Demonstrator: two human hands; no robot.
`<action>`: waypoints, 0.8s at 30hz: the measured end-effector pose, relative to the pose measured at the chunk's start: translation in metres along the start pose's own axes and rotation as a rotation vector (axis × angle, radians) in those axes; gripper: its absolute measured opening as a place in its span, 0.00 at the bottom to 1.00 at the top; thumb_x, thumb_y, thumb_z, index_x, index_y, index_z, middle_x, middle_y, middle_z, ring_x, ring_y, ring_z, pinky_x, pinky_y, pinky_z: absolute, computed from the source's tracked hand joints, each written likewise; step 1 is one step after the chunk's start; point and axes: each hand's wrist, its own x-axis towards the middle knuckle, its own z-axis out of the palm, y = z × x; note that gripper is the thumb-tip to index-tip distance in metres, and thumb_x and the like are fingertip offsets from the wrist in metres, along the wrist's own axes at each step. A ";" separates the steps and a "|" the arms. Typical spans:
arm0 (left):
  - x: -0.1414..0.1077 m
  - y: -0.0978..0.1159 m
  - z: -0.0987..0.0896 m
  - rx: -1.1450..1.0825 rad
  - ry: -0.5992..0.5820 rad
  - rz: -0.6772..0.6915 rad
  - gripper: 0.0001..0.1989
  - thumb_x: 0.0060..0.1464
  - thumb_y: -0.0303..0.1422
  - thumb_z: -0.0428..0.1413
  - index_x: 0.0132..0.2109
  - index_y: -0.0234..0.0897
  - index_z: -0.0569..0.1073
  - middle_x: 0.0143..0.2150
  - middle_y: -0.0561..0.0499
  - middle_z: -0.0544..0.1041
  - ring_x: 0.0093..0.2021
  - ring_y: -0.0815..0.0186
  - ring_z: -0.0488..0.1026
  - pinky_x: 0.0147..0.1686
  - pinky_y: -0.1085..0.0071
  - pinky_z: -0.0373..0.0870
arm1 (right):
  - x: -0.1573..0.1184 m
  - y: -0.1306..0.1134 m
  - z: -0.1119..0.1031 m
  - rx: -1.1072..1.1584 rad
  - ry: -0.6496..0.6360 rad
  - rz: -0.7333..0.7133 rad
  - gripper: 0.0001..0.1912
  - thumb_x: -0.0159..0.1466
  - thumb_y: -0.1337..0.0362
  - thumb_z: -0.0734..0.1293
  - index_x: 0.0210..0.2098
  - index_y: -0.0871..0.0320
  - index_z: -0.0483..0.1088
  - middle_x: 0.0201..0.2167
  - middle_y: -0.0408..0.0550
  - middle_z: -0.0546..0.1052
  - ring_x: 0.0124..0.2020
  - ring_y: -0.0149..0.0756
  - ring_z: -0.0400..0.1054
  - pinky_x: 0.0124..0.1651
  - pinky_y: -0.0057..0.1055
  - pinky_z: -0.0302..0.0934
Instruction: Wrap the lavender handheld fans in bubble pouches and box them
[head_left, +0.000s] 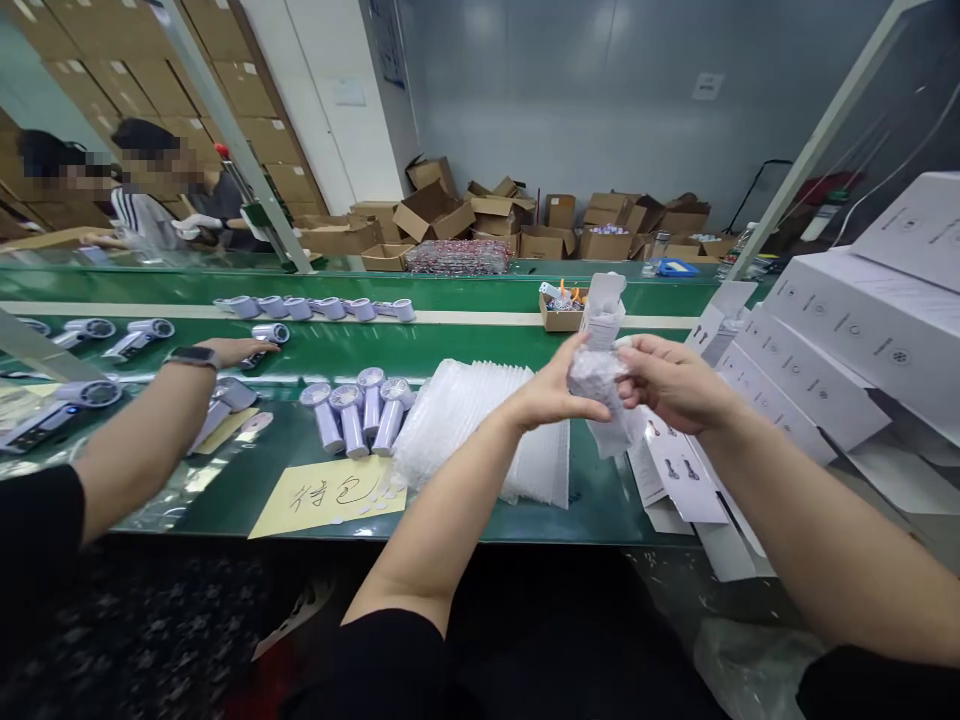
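Between my hands is a bundle in clear bubble wrap (594, 372), held up above the bench. My left hand (551, 388) grips its left side, thumb in front and the other fingers mostly hidden. With fingertips pinched, my right hand (667, 380) holds its right edge. A narrow white carton (604, 300) with printed text shows upright at the bundle's top; whether it is inside the wrap or behind it I cannot tell. Below my left forearm lies a stack of bubble-wrap bags (480, 400). Several lilac handheld fans (349, 415) stand left of the stack.
Open white printed boxes (810, 350) are piled at the right. A small brown tray of parts (561, 315) sits behind my hands. A co-worker's hand (240, 350) reaches over a fan at the left. A yellow handwritten sheet (322, 497) lies by the bench's front edge.
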 end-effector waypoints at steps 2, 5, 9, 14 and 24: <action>-0.008 -0.016 0.003 -0.012 0.060 -0.012 0.27 0.32 0.34 0.68 0.44 0.35 0.71 0.35 0.52 0.73 0.34 0.69 0.69 0.36 0.74 0.64 | -0.013 0.005 -0.003 -0.169 -0.132 -0.045 0.12 0.62 0.56 0.63 0.41 0.58 0.64 0.25 0.43 0.72 0.24 0.29 0.68 0.27 0.27 0.67; -0.015 -0.024 -0.009 -0.065 0.329 -0.001 0.17 0.38 0.36 0.64 0.36 0.33 0.71 0.28 0.54 0.72 0.27 0.72 0.67 0.29 0.76 0.63 | -0.042 0.031 -0.017 -0.805 -0.261 -0.108 0.28 0.53 0.54 0.70 0.51 0.52 0.64 0.44 0.53 0.73 0.41 0.44 0.69 0.38 0.39 0.67; -0.018 -0.011 -0.043 -0.146 0.603 0.055 0.15 0.39 0.35 0.63 0.35 0.33 0.71 0.26 0.55 0.71 0.24 0.73 0.67 0.23 0.78 0.60 | -0.063 0.103 -0.020 -1.688 -0.370 -0.110 0.29 0.39 0.73 0.75 0.42 0.55 0.73 0.55 0.60 0.67 0.56 0.65 0.57 0.48 0.55 0.58; -0.028 0.004 -0.051 -0.207 0.583 0.040 0.13 0.39 0.33 0.63 0.32 0.33 0.71 0.23 0.56 0.70 0.21 0.73 0.67 0.22 0.78 0.61 | -0.043 0.140 -0.004 -1.915 -0.455 -0.257 0.12 0.53 0.79 0.62 0.32 0.60 0.73 0.33 0.58 0.76 0.41 0.49 0.68 0.42 0.43 0.59; -0.036 0.062 -0.048 -0.424 0.749 0.370 0.13 0.38 0.33 0.64 0.33 0.34 0.73 0.26 0.55 0.73 0.28 0.72 0.73 0.32 0.77 0.69 | 0.020 0.043 -0.022 -1.050 0.056 0.127 0.30 0.51 0.71 0.61 0.55 0.52 0.62 0.37 0.49 0.76 0.21 0.33 0.67 0.22 0.26 0.55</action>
